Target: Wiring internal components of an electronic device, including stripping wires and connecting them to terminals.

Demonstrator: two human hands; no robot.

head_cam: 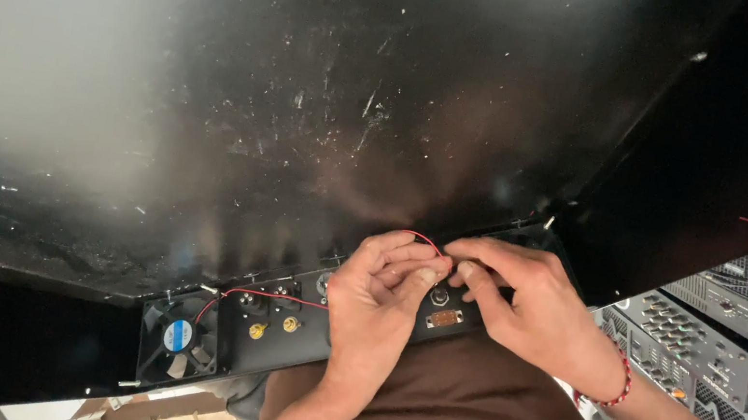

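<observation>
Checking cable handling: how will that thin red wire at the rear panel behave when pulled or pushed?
Likely floppy: the red wire sags and loops between the fan and the left hand. Probably very light, being thin. Possibly fragile at its ends; both the left and the right hand pinch it gently.

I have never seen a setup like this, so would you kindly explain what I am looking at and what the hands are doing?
This single picture comes from a camera worn on a person's head, looking down at their own two bare hands. No robot is involved. In front of them lies a large black metal case, scratched and dusty. Along its near edge runs a rear panel with a small cooling fan, gold connectors and sockets. The left hand and right hand meet at the panel, and their fingertips pinch a thin red wire that runs from near the fan. The right wrist wears a red bead bracelet. Grey electronic units are stacked at the right.
</observation>
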